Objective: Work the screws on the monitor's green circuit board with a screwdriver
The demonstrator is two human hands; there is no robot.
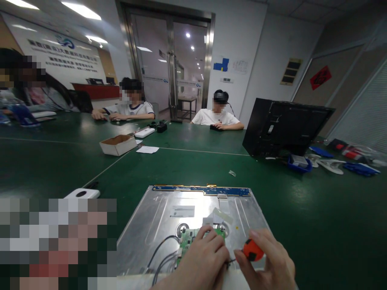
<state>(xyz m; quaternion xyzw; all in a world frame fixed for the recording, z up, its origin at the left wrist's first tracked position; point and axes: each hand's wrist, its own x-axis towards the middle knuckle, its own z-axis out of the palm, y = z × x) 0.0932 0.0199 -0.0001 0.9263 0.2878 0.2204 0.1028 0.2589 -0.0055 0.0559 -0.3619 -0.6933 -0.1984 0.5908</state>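
A silver metal display panel (169,213) lies flat on the green table in front of me, with a blue strip board (199,189) along its far edge. A small green circuit board (189,237) with grey cables (161,253) sits on its near part. My left hand (201,257) rests on that board, fingers curled and pressed onto it. My right hand (269,262) is closed round the orange and black handle of a screwdriver (252,249), whose tip points left toward the left hand.
A black monitor housing (284,127) stands at the right, with blue and white parts (329,163) beside it. An open cardboard box (117,145) and paper lie mid-table. A white device (82,193) sits near left. Three other people sit along the far side.
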